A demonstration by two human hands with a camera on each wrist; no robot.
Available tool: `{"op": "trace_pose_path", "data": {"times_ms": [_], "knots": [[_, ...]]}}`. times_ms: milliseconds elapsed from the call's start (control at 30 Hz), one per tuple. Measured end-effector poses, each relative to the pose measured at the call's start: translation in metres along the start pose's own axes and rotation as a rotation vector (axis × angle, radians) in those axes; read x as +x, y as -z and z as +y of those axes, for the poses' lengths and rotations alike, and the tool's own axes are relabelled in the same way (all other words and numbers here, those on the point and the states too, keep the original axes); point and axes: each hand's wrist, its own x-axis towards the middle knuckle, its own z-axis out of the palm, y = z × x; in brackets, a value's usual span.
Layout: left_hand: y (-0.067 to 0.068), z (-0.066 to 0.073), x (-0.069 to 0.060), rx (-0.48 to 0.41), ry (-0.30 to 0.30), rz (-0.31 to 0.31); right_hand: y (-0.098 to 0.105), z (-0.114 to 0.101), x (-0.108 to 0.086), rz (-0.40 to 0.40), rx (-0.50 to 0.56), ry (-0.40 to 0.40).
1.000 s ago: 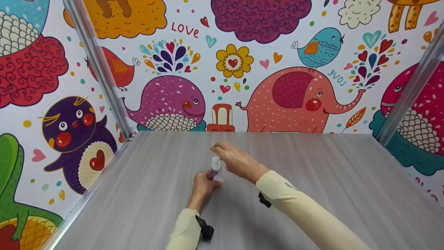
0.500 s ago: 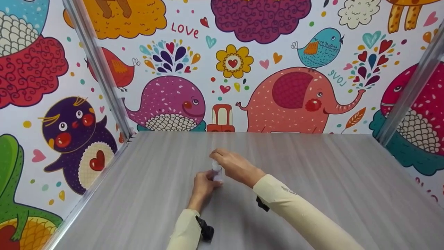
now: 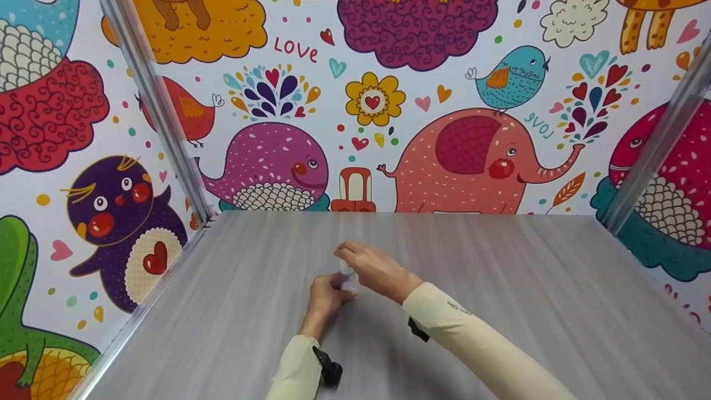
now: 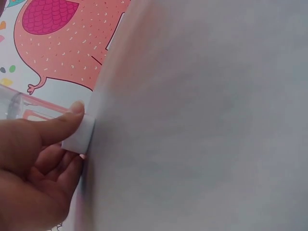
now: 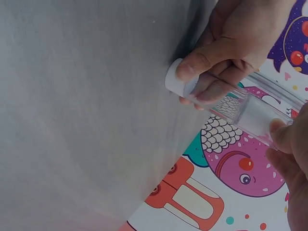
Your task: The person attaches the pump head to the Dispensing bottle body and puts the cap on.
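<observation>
A slim clear tube stands upright on the table, with a white base and a clear upper section that looks whitish inside. My left hand grips it low down, its thumb lying across the white base in both wrist views. At the top, my right hand pinches the upper section between thumb and fingers, partly seen at the edge of the right wrist view. The right fingers hide the tube's top end in the head view.
Grey wood-grain table surrounds the hands. A wall printed with cartoon animals rises behind it, and metal posts stand at the corners. Each wrist carries a small black camera.
My right hand has come down onto the tube's top and covers the end that showed one second ago. The left hand keeps its grip low on the tube, hardly moving.
</observation>
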Motion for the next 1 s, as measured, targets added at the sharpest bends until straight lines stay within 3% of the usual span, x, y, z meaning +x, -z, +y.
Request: {"op": "trace_pose_path", "data": {"times_ms": [500, 733, 867, 1000], "knots": [[-0.002, -0.004, 0.002, 0.038, -0.022, 0.003, -0.008, -0.008, -0.002, 0.084, 0.053, -0.067], [-0.001, -0.002, 0.001, 0.020, -0.112, 0.032, -0.012, -0.009, 0.001, 0.111, 0.089, -0.115], [-0.002, -0.002, 0.000, 0.038, -0.069, 0.036, -0.012, -0.010, 0.001, 0.100, 0.104, -0.123], [-0.003, -0.002, 0.000, 0.068, -0.051, 0.039, -0.011, -0.008, 0.001, 0.097, 0.190, -0.136]]}}
